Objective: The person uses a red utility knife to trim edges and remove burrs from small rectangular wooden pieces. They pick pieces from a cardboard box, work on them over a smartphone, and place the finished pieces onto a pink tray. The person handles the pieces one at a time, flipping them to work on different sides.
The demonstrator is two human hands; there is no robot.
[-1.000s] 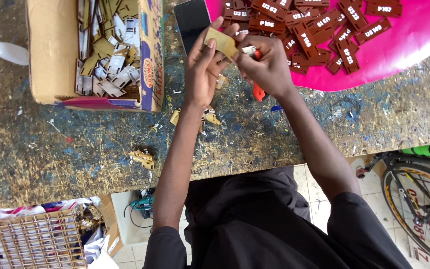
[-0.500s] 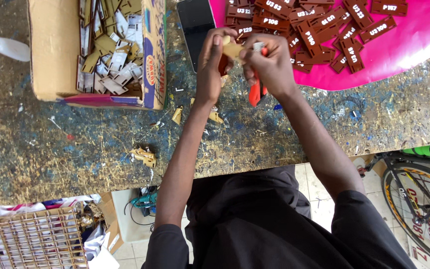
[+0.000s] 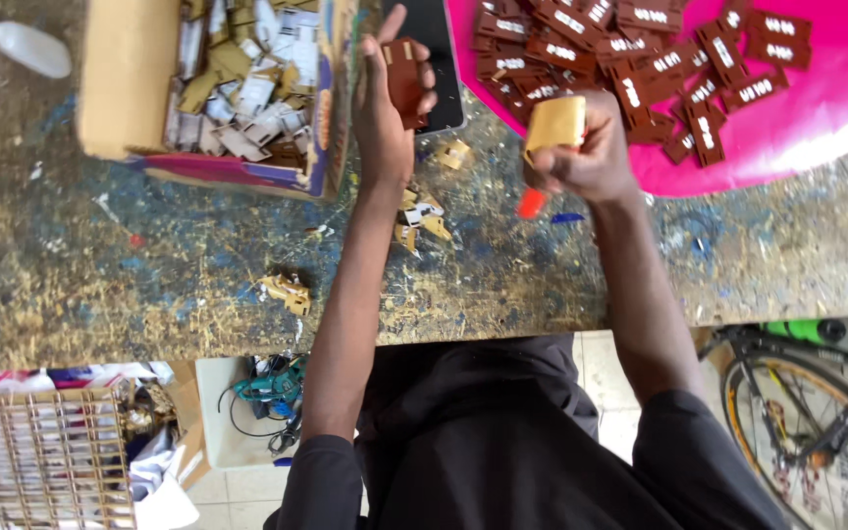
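Observation:
My left hand (image 3: 385, 118) is raised over the workbench beside a cardboard box (image 3: 125, 88), its fingers holding a small brown rectangular tag (image 3: 404, 79). My right hand (image 3: 586, 157) is closed on a tan strip of backing paper (image 3: 555, 123). A red-handled tool (image 3: 532, 203) sticks out below its fist. The two hands are apart. Just beyond the right hand, many brown tags (image 3: 640, 59) with white marks lie on a pink sheet (image 3: 817, 128).
The box holds several paper scraps (image 3: 247, 88). A black phone (image 3: 436, 49) lies between box and pink sheet. Tan scraps (image 3: 419, 216) litter the paint-stained bench (image 3: 149, 275). Below the bench edge are a wooden lattice (image 3: 41, 461), cables (image 3: 272, 393) and a bicycle wheel (image 3: 807, 422).
The hands were together on one tan-faced piece. They have drawn apart: the tan layer went right with my right hand, and the brown tag moved left with my left hand.

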